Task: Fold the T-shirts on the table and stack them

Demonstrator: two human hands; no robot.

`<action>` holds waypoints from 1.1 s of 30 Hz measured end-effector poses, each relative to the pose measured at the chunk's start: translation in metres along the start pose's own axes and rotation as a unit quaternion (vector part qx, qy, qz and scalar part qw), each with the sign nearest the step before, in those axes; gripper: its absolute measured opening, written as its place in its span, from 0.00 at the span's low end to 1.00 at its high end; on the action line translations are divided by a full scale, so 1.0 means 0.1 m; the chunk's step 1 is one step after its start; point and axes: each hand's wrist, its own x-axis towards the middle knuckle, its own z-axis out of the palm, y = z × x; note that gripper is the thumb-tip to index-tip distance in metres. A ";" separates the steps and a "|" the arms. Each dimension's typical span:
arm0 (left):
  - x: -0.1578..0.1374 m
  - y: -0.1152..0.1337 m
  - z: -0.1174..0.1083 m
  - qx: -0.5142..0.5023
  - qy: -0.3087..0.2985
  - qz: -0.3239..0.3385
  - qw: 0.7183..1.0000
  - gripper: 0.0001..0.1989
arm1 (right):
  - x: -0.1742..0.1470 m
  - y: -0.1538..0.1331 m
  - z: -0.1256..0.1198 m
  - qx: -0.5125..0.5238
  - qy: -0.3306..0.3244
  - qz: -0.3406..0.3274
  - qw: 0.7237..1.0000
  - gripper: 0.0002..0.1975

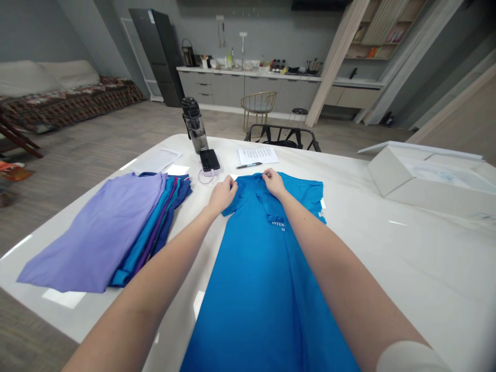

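A blue T-shirt (pixel 251 279) lies spread on the white table, its collar end away from me and its lower part toward me. Part of it is folded over lengthwise, and white lettering shows near the middle. My left hand (pixel 223 195) pinches the fabric at the far left shoulder. Closed on the cloth by the collar is my right hand (pixel 273 182), with fingertips pressed together. On the left, a stack of folded shirts has a lavender shirt (pixel 96 227) on top and blue and purple ones beneath.
Beyond the shirts stand a water bottle (pixel 197 126), a phone (pixel 210 160) with a cable, a pen (pixel 249 165) and a printed sheet (pixel 258 155). An open white box (pixel 434 181) sits at the right. A black chair (pixel 284 138) is at the table's far edge (pixel 344 156).
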 end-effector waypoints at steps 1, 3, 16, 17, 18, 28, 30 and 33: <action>-0.01 0.08 0.02 -0.078 -0.010 0.006 0.997 0.10 | -0.03 -0.01 -0.02 0.031 0.011 0.005 0.999 0.11; -0.03 0.26 0.10 -0.224 -0.024 0.008 0.974 0.10 | -0.14 -0.04 -0.06 0.111 0.017 0.031 0.993 0.13; -0.04 1.17 0.77 -0.574 -0.152 -0.167 0.787 0.22 | -1.03 0.02 -0.68 0.277 -0.042 0.148 0.948 0.16; -0.01 1.15 0.80 -0.531 -0.153 -0.147 0.821 0.24 | -1.04 0.04 -0.71 0.283 -0.042 0.164 0.944 0.13; 0.03 1.13 0.82 -0.467 -0.149 -0.119 0.864 0.26 | -1.04 0.07 -0.72 0.288 -0.037 0.181 0.940 0.10; 0.57 1.05 0.86 0.170 -0.199 0.187 0.947 0.18 | -0.95 0.16 -0.99 0.202 0.067 0.131 0.968 0.10; 0.66 1.07 0.88 0.178 -0.220 0.175 0.943 0.16 | -0.94 0.24 -1.11 0.180 0.077 0.137 0.971 0.10; 0.76 1.07 0.92 0.179 -0.220 0.189 0.940 0.19 | -0.96 0.39 -1.24 0.167 0.084 0.176 0.967 0.10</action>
